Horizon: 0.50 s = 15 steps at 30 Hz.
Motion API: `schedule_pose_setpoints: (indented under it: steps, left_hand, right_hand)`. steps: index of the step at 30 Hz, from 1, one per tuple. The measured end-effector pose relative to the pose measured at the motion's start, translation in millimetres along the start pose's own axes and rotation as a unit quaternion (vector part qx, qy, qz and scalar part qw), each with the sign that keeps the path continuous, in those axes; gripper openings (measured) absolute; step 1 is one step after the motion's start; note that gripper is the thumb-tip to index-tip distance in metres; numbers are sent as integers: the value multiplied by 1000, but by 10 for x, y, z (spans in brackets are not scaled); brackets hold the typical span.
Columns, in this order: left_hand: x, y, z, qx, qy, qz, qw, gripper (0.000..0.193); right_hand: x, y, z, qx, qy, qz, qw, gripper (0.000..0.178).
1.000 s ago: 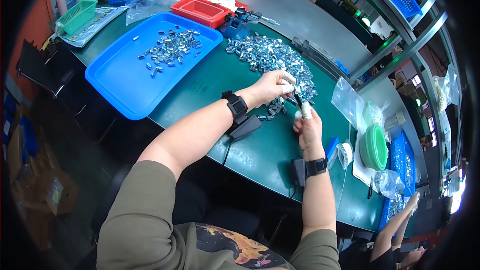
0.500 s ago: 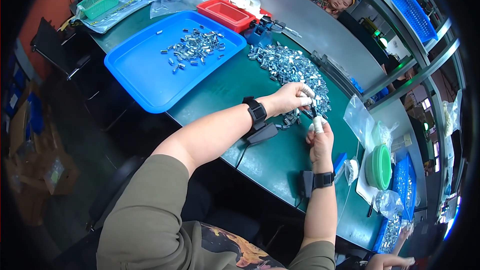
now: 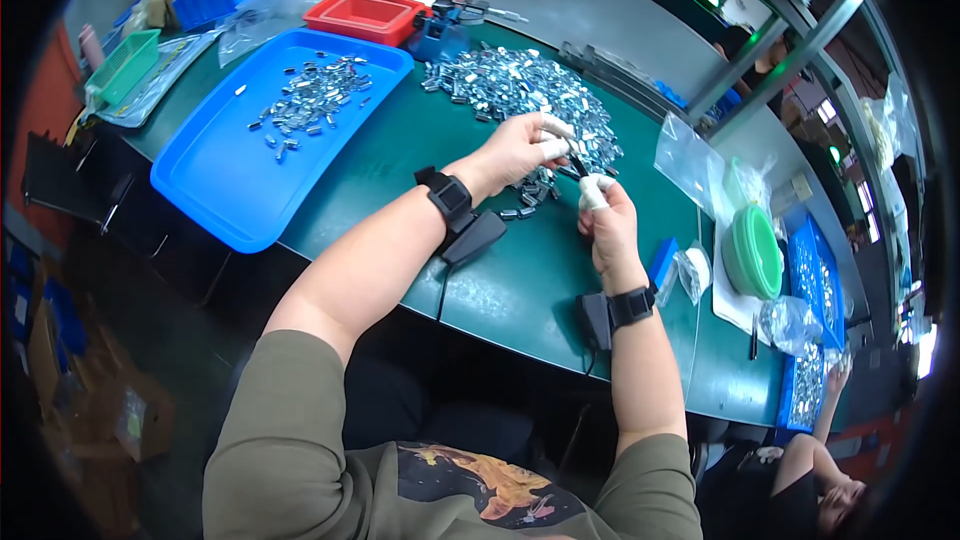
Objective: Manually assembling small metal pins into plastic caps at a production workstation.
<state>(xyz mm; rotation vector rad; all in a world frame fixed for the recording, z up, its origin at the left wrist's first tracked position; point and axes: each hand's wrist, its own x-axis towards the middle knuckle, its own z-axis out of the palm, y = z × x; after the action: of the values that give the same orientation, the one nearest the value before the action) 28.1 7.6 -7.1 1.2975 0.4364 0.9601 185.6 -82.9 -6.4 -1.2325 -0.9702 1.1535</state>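
Both hands are close together over the near edge of a large heap of small shiny metal pieces [image 3: 540, 80]. White finger covers are on the fingertips of each. My left hand [image 3: 510, 152] is pinched closed; what lies between its fingertips is too small to make out, though it may be one of the metal pieces. My right hand [image 3: 611, 230], just nearer and to the right, is closed around a thin dark stick-like tool [image 3: 577, 164] that points up toward the left fingertips. Several loose metal pieces [image 3: 517, 213] lie on the green table below the left hand.
A blue tray [image 3: 215, 205] with scattered metal pieces lies at left, with a red basin [image 3: 365, 15] behind it. Green bowls [image 3: 752, 252], a clear bag [image 3: 690, 160] and blue bins [image 3: 803, 390] are at right. Another person [image 3: 800, 470] sits at lower right.
The whole view has shifted, so the table and hands appear farther left and higher. My hands stay pinched together by the heap. More of the person at lower right shows now.
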Motion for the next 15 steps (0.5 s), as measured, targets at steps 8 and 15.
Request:
schedule_pose_setpoints:
  steps: [8,15]
  left_hand:
    - [-21,15,27,9,1,-4,1000,19]
    - [-50,49,59,3,5,-3,1000,20]
  right_hand:
    - [-21,2,20,5,-3,-9,1000,21]
    - [-19,20,56,11,7,-61,998,23]
